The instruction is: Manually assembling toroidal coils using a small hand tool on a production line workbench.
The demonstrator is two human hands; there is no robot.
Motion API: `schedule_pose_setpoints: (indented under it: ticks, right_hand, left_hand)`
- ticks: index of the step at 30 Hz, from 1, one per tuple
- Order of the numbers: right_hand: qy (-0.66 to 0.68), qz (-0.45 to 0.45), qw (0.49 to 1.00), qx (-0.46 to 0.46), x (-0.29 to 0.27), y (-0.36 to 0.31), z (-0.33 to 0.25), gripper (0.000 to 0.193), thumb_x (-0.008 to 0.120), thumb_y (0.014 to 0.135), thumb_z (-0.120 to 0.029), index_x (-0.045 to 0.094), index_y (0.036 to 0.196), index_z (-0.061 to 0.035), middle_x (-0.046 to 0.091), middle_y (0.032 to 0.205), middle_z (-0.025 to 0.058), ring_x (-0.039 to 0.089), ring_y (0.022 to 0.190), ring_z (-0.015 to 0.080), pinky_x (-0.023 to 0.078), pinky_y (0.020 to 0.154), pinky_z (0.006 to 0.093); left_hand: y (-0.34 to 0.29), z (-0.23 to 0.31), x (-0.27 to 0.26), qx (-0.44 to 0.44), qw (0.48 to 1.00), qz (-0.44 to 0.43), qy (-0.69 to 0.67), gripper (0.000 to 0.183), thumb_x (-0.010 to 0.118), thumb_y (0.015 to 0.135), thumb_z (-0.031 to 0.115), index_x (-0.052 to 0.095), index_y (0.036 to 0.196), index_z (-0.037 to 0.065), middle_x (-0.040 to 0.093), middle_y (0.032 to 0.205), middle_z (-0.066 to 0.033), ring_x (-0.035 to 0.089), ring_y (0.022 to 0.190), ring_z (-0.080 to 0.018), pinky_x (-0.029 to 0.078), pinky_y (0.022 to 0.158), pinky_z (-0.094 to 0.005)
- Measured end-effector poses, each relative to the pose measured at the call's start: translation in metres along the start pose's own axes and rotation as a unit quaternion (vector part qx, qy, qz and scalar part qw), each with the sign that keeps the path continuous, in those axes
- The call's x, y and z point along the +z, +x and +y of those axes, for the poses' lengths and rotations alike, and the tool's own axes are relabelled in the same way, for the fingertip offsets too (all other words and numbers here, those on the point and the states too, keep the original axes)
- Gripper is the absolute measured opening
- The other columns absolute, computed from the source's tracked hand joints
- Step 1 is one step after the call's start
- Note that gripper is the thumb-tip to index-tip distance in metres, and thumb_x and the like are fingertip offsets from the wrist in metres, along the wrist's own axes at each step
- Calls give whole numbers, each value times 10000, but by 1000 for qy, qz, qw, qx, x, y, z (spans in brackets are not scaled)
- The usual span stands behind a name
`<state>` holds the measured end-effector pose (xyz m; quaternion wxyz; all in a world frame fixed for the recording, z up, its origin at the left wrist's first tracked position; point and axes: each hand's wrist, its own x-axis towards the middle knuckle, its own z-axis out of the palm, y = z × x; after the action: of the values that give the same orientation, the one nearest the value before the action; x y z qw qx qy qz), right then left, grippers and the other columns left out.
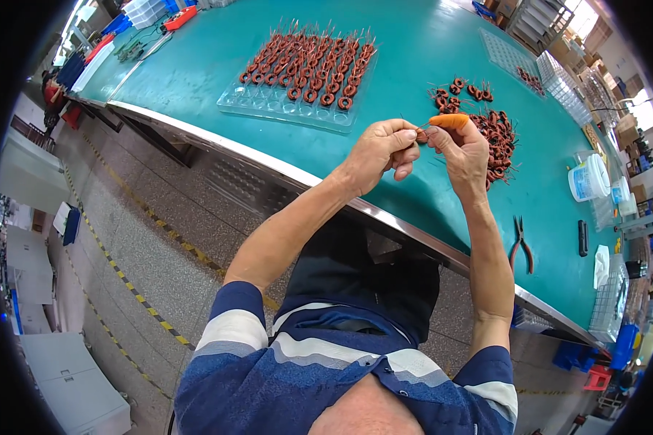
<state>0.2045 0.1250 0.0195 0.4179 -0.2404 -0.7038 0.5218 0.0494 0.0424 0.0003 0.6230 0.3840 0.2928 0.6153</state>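
Above the table's front edge, my left hand (386, 152) and my right hand (460, 151) meet, thumbs and fingers pinched around a small copper-wound ring coil (421, 136). My fingers hide most of the coil. Thin wire leads show between the fingertips. An orange finger cover (450, 121) sits on my right index finger. Just beyond and right of my right hand lies a loose pile of similar ring coils (499, 141). To the left, a clear plastic tray (286, 110) holds rows of coils with their leads sticking up; its nearest pockets hold none.
Pliers (521, 246) with reddish handles lie right of my right forearm, and a black slim object (582, 238) lies farther right. A white tub (589, 180) stands near the right edge. Another clear tray (504, 54) with a few coils is at the far right of the green table (413, 61).
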Motion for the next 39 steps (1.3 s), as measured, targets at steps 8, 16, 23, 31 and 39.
schedule_pose_setpoints:
  ticks: [8,16,23,31,39]
  right_hand:
    - [60,69,996,-6,3,3,5,244,678,887,-178,629,1030,14,634,785,42,578,660,80,439,572,207]
    - [42,56,998,-3,10,-3,3,277,669,898,-220,621,1042,12,646,781,54,570,609,75,414,520,193]
    - [-4,-24,999,25,41,-1,-3,188,655,897,-131,636,1009,19,652,777,67,580,615,90,433,526,210]
    - [-139,-151,979,7,91,48,-28,134,638,880,-96,647,974,-1,649,728,37,584,584,70,439,503,207]
    - [-231,-220,936,-148,185,157,5,177,637,845,-129,667,965,-2,697,784,77,585,595,106,464,549,270]
  left_hand:
    - [-11,-3,-1,67,997,15,17,298,529,968,178,398,1188,26,542,779,-67,531,609,-143,434,559,-256]
    - [-17,-2,-16,92,994,33,55,274,550,962,163,384,1142,40,558,800,-77,547,617,-143,454,578,-258]
    - [-25,-7,-31,117,981,15,154,256,520,977,145,380,1155,25,549,773,-64,551,614,-124,467,571,-246]
    - [-57,21,-70,177,970,118,119,299,510,983,156,367,1204,15,585,807,-95,571,652,-138,480,598,-257]
    - [-73,42,-114,165,861,346,334,237,542,918,74,460,1113,-33,610,748,-83,566,607,-128,454,554,-273]
